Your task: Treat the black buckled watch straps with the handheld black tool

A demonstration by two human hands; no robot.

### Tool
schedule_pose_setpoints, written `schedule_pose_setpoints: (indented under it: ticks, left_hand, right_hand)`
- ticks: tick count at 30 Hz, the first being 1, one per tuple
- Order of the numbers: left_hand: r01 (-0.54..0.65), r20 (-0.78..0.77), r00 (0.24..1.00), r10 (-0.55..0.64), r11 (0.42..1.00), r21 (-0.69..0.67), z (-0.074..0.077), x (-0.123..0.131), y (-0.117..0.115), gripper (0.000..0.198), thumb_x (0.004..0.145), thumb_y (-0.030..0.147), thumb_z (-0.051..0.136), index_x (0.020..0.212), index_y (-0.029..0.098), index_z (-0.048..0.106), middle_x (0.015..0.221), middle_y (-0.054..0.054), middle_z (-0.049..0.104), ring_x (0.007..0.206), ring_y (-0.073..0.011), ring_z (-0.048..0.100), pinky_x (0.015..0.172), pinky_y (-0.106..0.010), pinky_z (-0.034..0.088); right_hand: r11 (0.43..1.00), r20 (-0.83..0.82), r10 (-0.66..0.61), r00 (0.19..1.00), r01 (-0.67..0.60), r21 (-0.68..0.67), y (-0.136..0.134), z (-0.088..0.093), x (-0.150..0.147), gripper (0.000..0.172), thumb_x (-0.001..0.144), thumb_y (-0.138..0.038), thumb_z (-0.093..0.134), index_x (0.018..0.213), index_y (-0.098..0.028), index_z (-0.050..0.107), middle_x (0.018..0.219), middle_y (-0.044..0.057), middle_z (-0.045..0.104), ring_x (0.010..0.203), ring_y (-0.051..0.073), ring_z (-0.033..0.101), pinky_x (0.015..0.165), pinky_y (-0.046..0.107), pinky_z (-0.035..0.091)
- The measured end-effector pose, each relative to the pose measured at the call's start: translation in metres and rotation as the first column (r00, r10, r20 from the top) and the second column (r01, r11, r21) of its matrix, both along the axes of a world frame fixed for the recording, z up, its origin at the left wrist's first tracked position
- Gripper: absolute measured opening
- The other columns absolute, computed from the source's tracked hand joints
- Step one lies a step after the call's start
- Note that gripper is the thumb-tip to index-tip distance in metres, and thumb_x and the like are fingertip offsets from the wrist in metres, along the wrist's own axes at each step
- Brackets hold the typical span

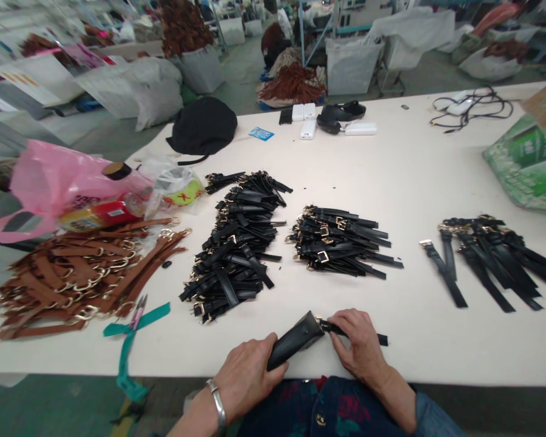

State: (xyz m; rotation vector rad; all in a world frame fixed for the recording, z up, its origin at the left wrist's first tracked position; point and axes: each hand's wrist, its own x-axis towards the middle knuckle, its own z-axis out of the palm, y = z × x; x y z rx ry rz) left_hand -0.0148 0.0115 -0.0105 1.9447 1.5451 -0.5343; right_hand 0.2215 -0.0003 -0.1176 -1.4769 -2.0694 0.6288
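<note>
My left hand (248, 370) is closed around a wide, folded black leather piece (295, 341) near the table's front edge. Its far end meets a small gold buckle (319, 323) on a short black strap (382, 340). The fingers of my right hand (357, 343) pinch that strap just beside the buckle; its tail sticks out to the right. Beyond my hands lie a long pile of black buckled straps (236, 243) and a smaller pile of black straps (341, 240). More loose black straps (495, 261) are spread at the right.
Brown straps with gold rings (68, 279) heap at the left, near scissors (139, 311) and teal ribbon (126, 352). A pink bag (59, 182), black cap (204, 126), headphones (339, 115), cables (477, 109) and a green-printed package (528, 158) lie around the white table (414, 176).
</note>
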Motion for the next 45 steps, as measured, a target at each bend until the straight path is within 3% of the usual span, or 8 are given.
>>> schedule_pose_setpoints:
  ticks: [12, 22, 26, 29, 36, 41, 45]
  left_hand:
    - [-0.076, 0.041, 0.996, 0.076, 0.997, -0.015, -0.006, -0.01, -0.011, 0.031, 0.076, 0.047, 0.038, 0.095, 0.026, 0.051, 0.08, -0.005, 0.065, 0.077, -0.0235, 0.061, 0.067, -0.033, 0.044]
    - [-0.111, 0.071, 0.991, 0.112, 0.994, -0.014, -0.014, -0.015, -0.015, 0.034, 0.076, 0.047, 0.039, 0.098, 0.025, 0.052, 0.082, -0.006, 0.064, 0.079, -0.023, 0.06, 0.07, -0.033, 0.044]
    - [-0.112, 0.089, 0.99, 0.113, 0.994, -0.015, -0.015, -0.016, -0.017, 0.034, 0.076, 0.047, 0.039, 0.098, 0.025, 0.052, 0.082, -0.006, 0.064, 0.079, -0.0236, 0.06, 0.07, -0.034, 0.044]
    - [-0.114, 0.085, 0.99, 0.115, 0.993, -0.023, -0.014, -0.016, -0.017, 0.035, 0.076, 0.047, 0.039, 0.099, 0.024, 0.052, 0.084, -0.006, 0.064, 0.081, -0.0242, 0.06, 0.072, -0.035, 0.044]
    - [-0.148, 0.092, 0.984, 0.15, 0.988, -0.031, -0.006, -0.015, -0.019, 0.034, 0.076, 0.045, 0.04, 0.099, 0.023, 0.052, 0.084, -0.006, 0.064, 0.082, -0.0226, 0.059, 0.072, -0.032, 0.043]
    - [-0.137, 0.124, 0.982, 0.139, 0.99, -0.029, -0.002, -0.013, -0.023, 0.033, 0.077, 0.046, 0.039, 0.098, 0.024, 0.051, 0.083, -0.005, 0.065, 0.081, -0.0229, 0.059, 0.072, -0.033, 0.042]
    - [-0.118, 0.11, 0.987, 0.12, 0.993, -0.024, -0.007, -0.009, -0.023, 0.034, 0.077, 0.045, 0.039, 0.1, 0.023, 0.05, 0.086, -0.007, 0.065, 0.084, -0.024, 0.059, 0.074, -0.034, 0.042]
  right_hand:
    - [0.996, 0.103, -0.09, 0.991, 0.092, -0.017, 0.012, 0.009, -0.022, 0.007, 0.069, -0.018, 0.053, 0.075, -0.02, 0.055, 0.073, 0.002, 0.054, 0.075, 0.019, 0.046, 0.075, 0.033, 0.027]
    - [1.0, 0.08, 0.031, 0.996, -0.031, 0.0, 0.015, 0.003, -0.013, 0.008, 0.078, -0.024, 0.051, 0.076, -0.02, 0.057, 0.076, 0.002, 0.055, 0.076, 0.017, 0.048, 0.075, 0.033, 0.028]
    - [0.992, 0.148, 0.107, 0.983, -0.095, -0.083, 0.021, 0.012, -0.013, 0.007, 0.068, -0.017, 0.053, 0.073, -0.02, 0.056, 0.076, 0.002, 0.054, 0.077, 0.019, 0.047, 0.075, 0.034, 0.029]
    - [0.992, 0.188, 0.09, 0.978, -0.071, -0.102, 0.022, 0.01, -0.016, 0.013, 0.061, -0.01, 0.05, 0.069, -0.019, 0.054, 0.073, 0.003, 0.052, 0.077, 0.019, 0.046, 0.072, 0.033, 0.031]
    - [0.994, 0.082, 0.108, 0.991, -0.107, -0.024, 0.013, -0.009, -0.01, 0.016, 0.069, -0.009, 0.045, 0.076, -0.019, 0.056, 0.076, 0.004, 0.053, 0.078, 0.02, 0.048, 0.07, 0.033, 0.037]
    - [0.995, -0.053, 0.096, 0.994, -0.096, 0.015, 0.011, -0.012, -0.002, 0.014, 0.078, -0.013, 0.045, 0.084, -0.02, 0.055, 0.08, 0.005, 0.055, 0.078, 0.02, 0.05, 0.071, 0.035, 0.042]
    - [0.995, -0.055, 0.102, 0.993, -0.102, 0.002, 0.011, -0.008, -0.002, 0.013, 0.077, -0.013, 0.046, 0.084, -0.02, 0.055, 0.081, 0.006, 0.055, 0.08, 0.02, 0.051, 0.071, 0.035, 0.043]
